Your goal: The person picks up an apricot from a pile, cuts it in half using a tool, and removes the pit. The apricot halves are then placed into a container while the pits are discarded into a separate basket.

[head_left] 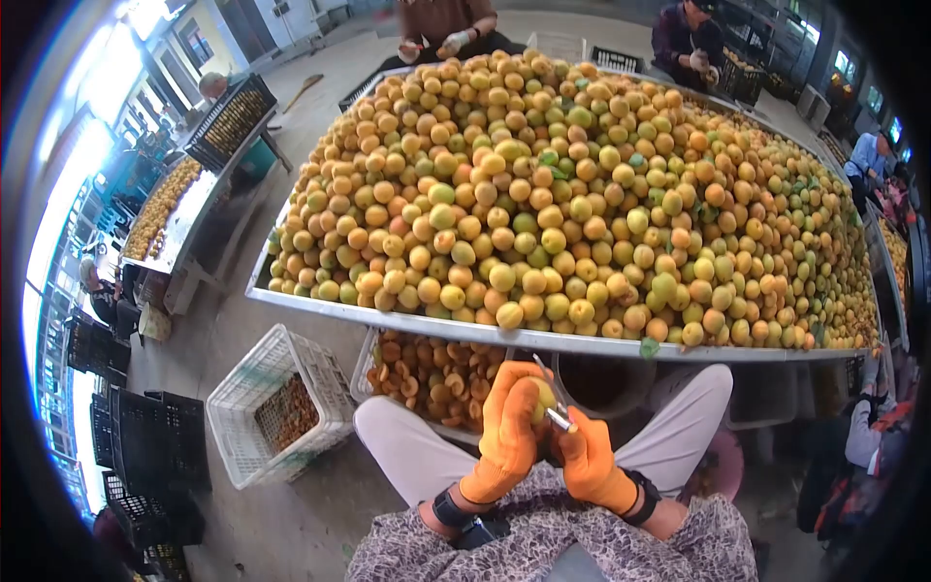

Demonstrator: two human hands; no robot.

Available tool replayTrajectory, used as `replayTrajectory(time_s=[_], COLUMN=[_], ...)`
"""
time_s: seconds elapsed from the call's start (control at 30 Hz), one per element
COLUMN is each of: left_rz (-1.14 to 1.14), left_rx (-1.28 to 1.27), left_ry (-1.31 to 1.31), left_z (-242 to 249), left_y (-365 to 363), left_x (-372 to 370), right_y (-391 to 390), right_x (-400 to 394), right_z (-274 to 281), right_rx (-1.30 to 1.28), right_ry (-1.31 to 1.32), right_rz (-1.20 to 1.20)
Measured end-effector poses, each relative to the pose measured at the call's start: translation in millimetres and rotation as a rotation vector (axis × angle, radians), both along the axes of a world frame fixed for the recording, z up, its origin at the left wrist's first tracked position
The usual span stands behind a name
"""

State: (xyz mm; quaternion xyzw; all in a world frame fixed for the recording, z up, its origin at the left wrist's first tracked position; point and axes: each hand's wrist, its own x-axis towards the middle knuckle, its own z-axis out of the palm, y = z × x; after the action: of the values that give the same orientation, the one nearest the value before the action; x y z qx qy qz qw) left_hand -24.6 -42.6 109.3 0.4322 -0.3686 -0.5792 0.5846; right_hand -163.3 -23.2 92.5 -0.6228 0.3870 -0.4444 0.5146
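Note:
Orange gloves cover both hands, which are close together above the lap. My left hand point(509, 427) is closed around a yellow-green fruit point(543, 396). In my right hand point(589, 458) is a small metal tool point(560, 419), its shiny part close to the fruit; its exact shape is hard to make out. Beyond the hands, a metal-edged table point(436, 325) bears a large heap of yellow and orange fruit point(543, 204) with a few green leaves. Under its front edge, left of the hands, a container holds halved fruit point(436, 378).
A white crate point(233, 407) with brown pits stands on the floor at left. Black crates point(155, 446) are stacked farther left. A round tub point(601, 388) lies beneath the table. Two people sit across the heap; others work at both sides.

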Motion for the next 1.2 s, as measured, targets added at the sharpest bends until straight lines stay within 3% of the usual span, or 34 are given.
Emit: replayTrajectory(time_s=[0.07, 0.17, 0.3, 0.37, 0.57, 0.63, 0.7, 0.73, 0.77, 0.83, 0.87, 0.97, 1.2], left_rz=[0.046, 0.083, 0.067, 0.073, -0.014, 0.049, -0.105, -0.140, -0.178, -0.214, -0.265, -0.318, -0.293], left_rx=[-0.100, 0.055, 0.016, -0.124, -0.273, -0.288, -0.121, -0.086, -0.042, -0.022, -0.016, 0.050, 0.043], left_ry=[-0.273, -0.210, -0.265, -0.381, -0.473, -0.554, 0.105, 0.250, 0.392, 0.385, 0.421, 0.522, 0.244], left_z=[-4, -7, -21, -23, -21, -19, -27, -23, -19, -6, -7, -4, 5], left_y=[-1, -10, -24, -32, -51, -60, -65, -64, -59, -52, -53, -49, -32], left_x=[-3, -2, 2, 2, 6, 17, 34, 33, 28, 16, 14, 5, -18], right_y=[-4, -14, -23, -30, -41, -33, -16, -12, -10, -16, -12, -5, -11], right_x=[0, 3, 2, -9, -37, -56, -83, -92, -90, -74, -78, -70, -50], right_z=[-13, -18, -17, -7, 26, 40, 36, 36, 36, 33, 37, 48, 34], right_rx=[0.025, 0.020, 0.255, 0.697, 1.015, 1.166, 1.011, 0.807, 0.532, -0.039, 0.156, 0.280, 0.274], right_ry=[0.032, 0.000, -0.182, -0.326, -0.481, -0.549, -0.676, -0.611, -0.322, 0.246, -0.014, -0.080, -0.053], right_rz=[-0.016, -0.027, 0.029, 0.211, 0.323, 0.453, 0.622, 0.542, 0.275, -0.233, -0.093, 0.062, 0.153])
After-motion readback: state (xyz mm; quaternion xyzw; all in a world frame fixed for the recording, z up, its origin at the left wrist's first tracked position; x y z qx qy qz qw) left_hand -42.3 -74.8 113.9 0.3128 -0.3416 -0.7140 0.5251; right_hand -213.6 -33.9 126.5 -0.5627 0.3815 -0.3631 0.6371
